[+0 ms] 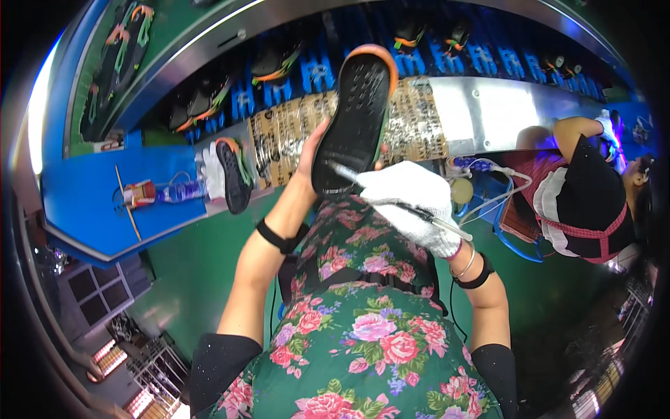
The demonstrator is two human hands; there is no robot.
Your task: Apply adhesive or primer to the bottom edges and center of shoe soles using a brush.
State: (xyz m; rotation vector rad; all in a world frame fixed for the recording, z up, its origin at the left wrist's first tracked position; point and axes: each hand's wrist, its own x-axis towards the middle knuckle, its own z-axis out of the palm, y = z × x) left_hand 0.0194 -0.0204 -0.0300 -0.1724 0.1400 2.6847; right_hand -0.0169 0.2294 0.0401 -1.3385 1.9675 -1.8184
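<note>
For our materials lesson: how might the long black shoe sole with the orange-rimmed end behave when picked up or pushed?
The long black shoe sole is probably fairly stiff: it extends past the bare left hand without visible sagging. Its broad, flattish face suggests it would slide rather than roll.

Print on brown tape (289, 133) seems too blurred to read

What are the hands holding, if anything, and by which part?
The left hand holds a black shoe sole by the sides of its near half; the gloved right hand grips a slim brush-like tool around its middle.
</note>
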